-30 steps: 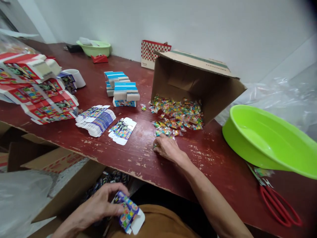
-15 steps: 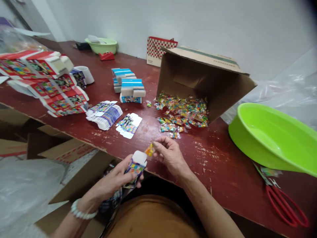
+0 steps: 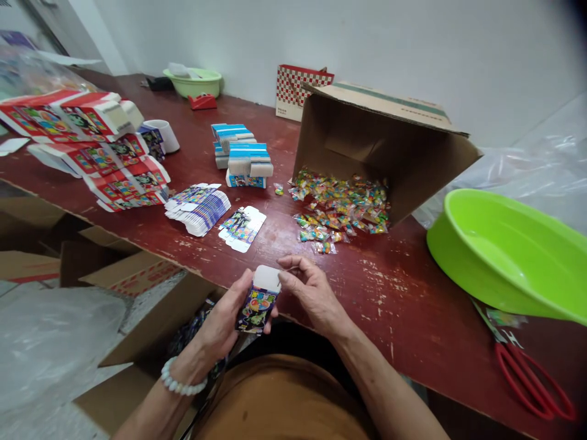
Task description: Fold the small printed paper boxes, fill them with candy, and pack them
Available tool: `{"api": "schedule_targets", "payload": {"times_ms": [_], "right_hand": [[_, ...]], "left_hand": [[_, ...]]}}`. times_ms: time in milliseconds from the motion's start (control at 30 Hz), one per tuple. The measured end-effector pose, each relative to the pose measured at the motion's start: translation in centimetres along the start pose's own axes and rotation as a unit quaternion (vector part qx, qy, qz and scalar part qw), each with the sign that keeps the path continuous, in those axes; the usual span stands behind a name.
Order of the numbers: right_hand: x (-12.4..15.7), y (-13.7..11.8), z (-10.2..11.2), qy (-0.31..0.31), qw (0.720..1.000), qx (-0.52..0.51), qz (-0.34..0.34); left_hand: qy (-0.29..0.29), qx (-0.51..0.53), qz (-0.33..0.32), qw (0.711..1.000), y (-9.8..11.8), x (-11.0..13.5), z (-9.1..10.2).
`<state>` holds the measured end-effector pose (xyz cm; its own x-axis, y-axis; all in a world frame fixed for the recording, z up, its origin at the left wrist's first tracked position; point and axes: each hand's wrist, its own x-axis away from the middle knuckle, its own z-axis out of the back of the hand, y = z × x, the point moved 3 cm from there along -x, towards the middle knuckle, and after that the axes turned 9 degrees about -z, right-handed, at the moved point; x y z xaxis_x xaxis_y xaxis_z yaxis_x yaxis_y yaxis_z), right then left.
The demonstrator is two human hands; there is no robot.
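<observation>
My left hand [image 3: 227, 321] grips a small colourful printed box [image 3: 257, 303] upright at the near table edge, its white top flap open. My right hand [image 3: 308, 292] is pinched at the box's open top; whatever its fingertips hold is hidden. A pile of small wrapped candies [image 3: 342, 205] spills from a cardboard carton [image 3: 385, 143] lying on its side just beyond my hands. A flat unfolded box [image 3: 242, 227] and a fanned stack of flat boxes [image 3: 198, 208] lie to the left of the candies.
A green basin [image 3: 509, 253] and red scissors [image 3: 527, 376] are at the right. Red printed boxes [image 3: 92, 150], blue-white box stacks [image 3: 242, 156], a white cup [image 3: 165, 134], a far green bowl [image 3: 195, 82] and a checkered bag [image 3: 300, 88] occupy the red table [image 3: 413, 305]. Open cartons [image 3: 128, 281] stand below left.
My right hand took a candy from the table and carried it to the box. My left hand raised the box from my lap to the table edge; the candy is now out of sight.
</observation>
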<state>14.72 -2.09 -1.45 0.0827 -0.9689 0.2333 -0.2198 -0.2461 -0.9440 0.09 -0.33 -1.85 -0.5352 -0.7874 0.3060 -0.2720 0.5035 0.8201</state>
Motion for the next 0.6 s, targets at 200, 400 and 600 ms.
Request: {"api": "schedule_targets", "payload": {"times_ms": [200,400,600], "right_hand": [[-0.4,1.1,-0.6,-0.047,0.998,-0.041,-0.027],[0.9,-0.5,-0.4,0.055,0.935,0.245,0.249],[0.2,0.7,-0.9,0.023,0.996,0.082,0.022]], "left_hand": [[-0.005,-0.038,-0.084,0.996,-0.6,-0.3,-0.2],[-0.023,0.069,0.027,0.997,-1.2,-0.3,-0.3],[-0.009,0.074,-0.019,0.997,-0.8,-0.4,-0.3]]}}
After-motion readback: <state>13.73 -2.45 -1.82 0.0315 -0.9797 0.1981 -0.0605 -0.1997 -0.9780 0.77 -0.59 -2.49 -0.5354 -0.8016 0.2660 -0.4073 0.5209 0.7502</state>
